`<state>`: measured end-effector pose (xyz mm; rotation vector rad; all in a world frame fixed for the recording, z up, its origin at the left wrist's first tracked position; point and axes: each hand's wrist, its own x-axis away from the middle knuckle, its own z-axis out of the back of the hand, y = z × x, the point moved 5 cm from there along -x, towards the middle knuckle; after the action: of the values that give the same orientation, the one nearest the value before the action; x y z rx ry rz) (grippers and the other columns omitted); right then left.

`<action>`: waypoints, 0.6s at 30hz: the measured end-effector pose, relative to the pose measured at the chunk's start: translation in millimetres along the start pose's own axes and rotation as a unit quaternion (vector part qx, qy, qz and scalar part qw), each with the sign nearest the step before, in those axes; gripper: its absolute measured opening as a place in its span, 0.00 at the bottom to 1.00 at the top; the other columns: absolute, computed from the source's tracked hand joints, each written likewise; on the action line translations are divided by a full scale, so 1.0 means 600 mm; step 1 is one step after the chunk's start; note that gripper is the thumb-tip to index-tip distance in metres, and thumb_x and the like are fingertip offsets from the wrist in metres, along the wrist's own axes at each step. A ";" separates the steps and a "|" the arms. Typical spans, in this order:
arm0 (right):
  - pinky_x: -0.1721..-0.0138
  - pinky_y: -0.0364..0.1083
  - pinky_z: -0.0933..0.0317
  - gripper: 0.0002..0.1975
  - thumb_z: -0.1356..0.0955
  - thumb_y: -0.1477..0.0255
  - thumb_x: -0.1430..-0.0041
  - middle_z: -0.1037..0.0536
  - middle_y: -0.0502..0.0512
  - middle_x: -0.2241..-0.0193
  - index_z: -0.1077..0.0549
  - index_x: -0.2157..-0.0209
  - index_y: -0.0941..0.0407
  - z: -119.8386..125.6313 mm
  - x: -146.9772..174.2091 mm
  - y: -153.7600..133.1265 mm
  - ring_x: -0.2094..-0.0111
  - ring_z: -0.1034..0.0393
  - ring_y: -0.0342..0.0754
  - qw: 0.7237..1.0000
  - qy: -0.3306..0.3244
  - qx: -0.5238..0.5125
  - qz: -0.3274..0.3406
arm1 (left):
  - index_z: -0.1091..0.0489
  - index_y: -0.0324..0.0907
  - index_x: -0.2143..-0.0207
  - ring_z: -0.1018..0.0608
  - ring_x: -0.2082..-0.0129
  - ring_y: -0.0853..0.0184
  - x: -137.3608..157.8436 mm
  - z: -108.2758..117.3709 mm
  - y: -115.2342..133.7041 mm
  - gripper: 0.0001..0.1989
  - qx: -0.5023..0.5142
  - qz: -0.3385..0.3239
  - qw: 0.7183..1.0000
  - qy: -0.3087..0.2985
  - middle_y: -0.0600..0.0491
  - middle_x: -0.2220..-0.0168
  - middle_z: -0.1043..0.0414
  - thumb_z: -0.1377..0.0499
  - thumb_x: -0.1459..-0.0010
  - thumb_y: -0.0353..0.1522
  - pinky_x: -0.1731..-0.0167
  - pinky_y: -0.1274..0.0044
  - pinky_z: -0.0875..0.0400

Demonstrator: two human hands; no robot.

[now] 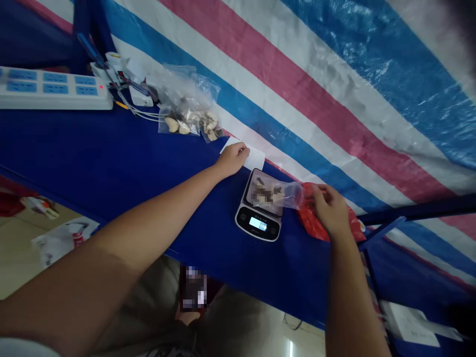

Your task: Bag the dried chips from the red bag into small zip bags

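My left hand point(233, 157), its fingers curled closed, rests on a white sheet of paper point(255, 157) behind the scale; whatever is in the fingers, if anything, is hidden. A digital kitchen scale point(258, 229) with a lit display sits on the blue table. On its platform lies a clear plastic bag point(278, 194) with light and dark pieces inside, its end reaching right past the platform edge. At that side my right hand point(332, 208) has bent fingers closed at a crumpled red plastic bag point(312, 223), close to the clear bag's end.
Several clear bags with pale slices point(186, 109) lie at the back left, beside cables and a white power strip point(55, 89). Striped sheeting point(297, 89) hangs behind the blue table point(148, 148). Below the front edge, another hand point(188, 316) shows by a blurred-out object.
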<state>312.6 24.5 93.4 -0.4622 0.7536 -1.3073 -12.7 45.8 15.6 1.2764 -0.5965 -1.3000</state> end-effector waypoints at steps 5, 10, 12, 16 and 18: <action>0.79 0.46 0.46 0.22 0.30 0.59 0.43 0.39 0.45 0.88 0.40 0.84 0.49 0.004 0.005 0.104 0.83 0.46 0.45 0.983 0.174 -0.004 -0.060 | 0.37 0.44 0.72 0.31 0.73 0.68 0.003 0.000 0.011 0.09 0.010 -0.019 1.000 0.014 0.56 0.75 0.32 0.45 0.38 0.35 0.67 0.73 0.37; 0.81 0.46 0.54 0.23 0.32 0.69 0.47 0.47 0.43 0.89 0.48 0.87 0.48 -0.033 0.012 0.127 0.84 0.53 0.42 0.981 0.176 0.016 -0.076 | 0.36 0.43 0.71 0.31 0.71 0.69 0.005 -0.002 0.017 0.08 -0.021 -0.037 0.999 0.025 0.56 0.73 0.32 0.43 0.38 0.34 0.65 0.73 0.37; 0.80 0.45 0.53 0.22 0.33 0.72 0.49 0.47 0.43 0.89 0.49 0.87 0.49 -0.041 0.013 0.128 0.83 0.53 0.41 0.985 0.155 0.014 -0.070 | 0.35 0.43 0.71 0.31 0.71 0.69 0.006 -0.006 0.017 0.07 -0.032 -0.040 0.999 0.010 0.56 0.73 0.33 0.43 0.39 0.33 0.66 0.74 0.37; 0.78 0.45 0.53 0.20 0.34 0.75 0.51 0.48 0.42 0.87 0.50 0.86 0.49 -0.040 0.015 0.136 0.82 0.54 0.41 0.989 0.131 -0.003 -0.065 | 0.35 0.42 0.71 0.32 0.72 0.70 0.005 -0.012 0.014 0.06 -0.045 -0.036 0.998 -0.006 0.56 0.73 0.33 0.43 0.40 0.31 0.67 0.74 0.38; 0.77 0.45 0.52 0.19 0.34 0.75 0.52 0.48 0.41 0.87 0.50 0.85 0.49 -0.038 0.014 0.142 0.82 0.55 0.41 0.990 0.121 -0.014 -0.065 | 0.35 0.42 0.72 0.32 0.72 0.70 0.004 -0.014 0.012 0.06 -0.050 -0.034 0.998 -0.010 0.56 0.74 0.34 0.43 0.40 0.31 0.68 0.74 0.38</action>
<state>355.3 37.8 16.7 -0.3838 0.9559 -1.4943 -2.1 44.9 19.1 1.2108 -0.4986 -1.3828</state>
